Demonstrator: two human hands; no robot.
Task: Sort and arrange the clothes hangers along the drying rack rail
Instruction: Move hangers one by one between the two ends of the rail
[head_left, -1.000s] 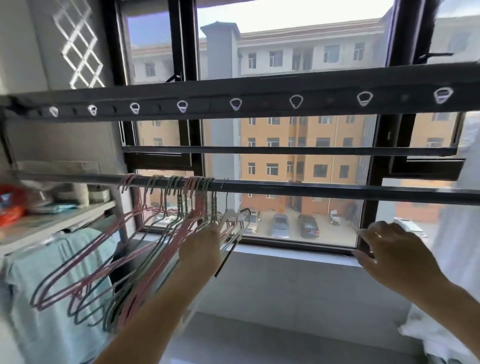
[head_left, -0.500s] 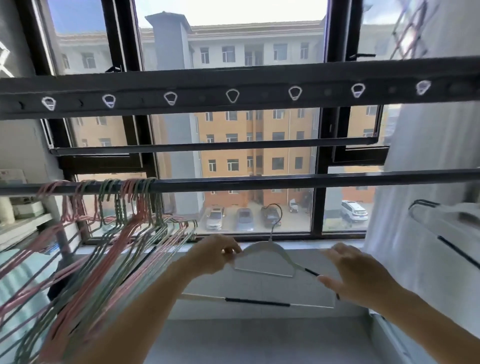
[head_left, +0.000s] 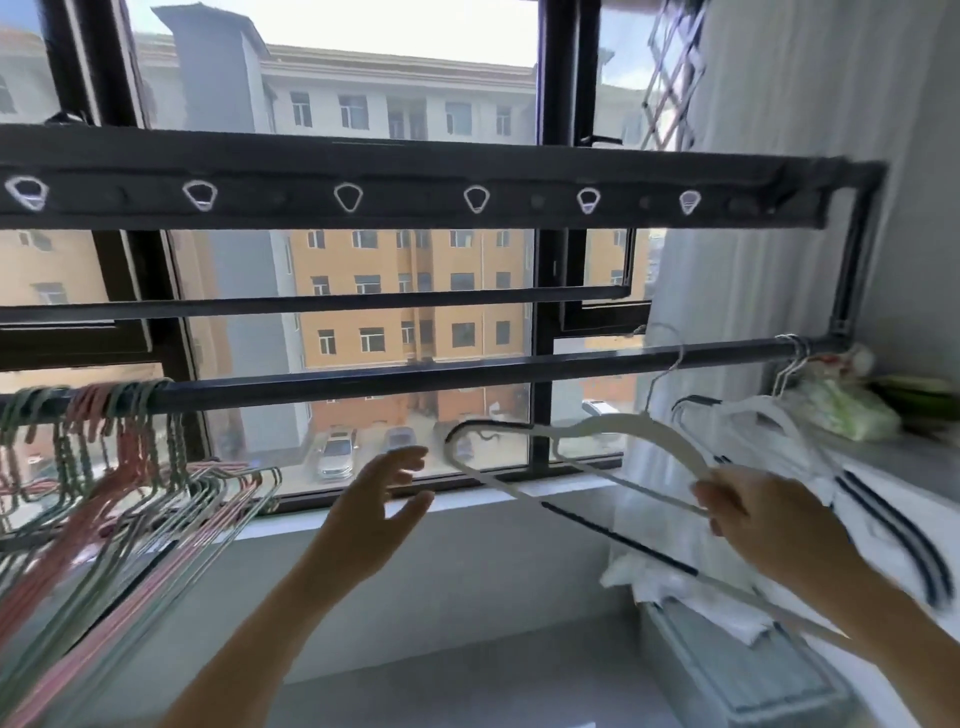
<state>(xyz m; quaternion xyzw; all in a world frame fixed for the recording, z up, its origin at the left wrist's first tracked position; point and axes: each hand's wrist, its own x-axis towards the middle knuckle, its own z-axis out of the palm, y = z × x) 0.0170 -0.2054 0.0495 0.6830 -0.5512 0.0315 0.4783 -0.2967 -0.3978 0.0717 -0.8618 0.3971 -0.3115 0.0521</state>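
Hanger tilt matters here: the white hanger (head_left: 623, 418) lies in the centre-right of the frame, its long axis running from a rounded end near the middle down to the lower right, where the right hand (head_left: 763, 525) grips its arm. Its hook (head_left: 670, 358) reaches the rail (head_left: 415, 382) right of centre, though I cannot tell whether it sits over the bar. The left hand (head_left: 379, 499), released with fingers spread and holding nothing, hovers just left of the rounded end. With pink and green hangers (head_left: 130, 467) crowding the rail at lower left and other white hangers (head_left: 753, 410) at its right end, the right hand looks better placed to seat it.
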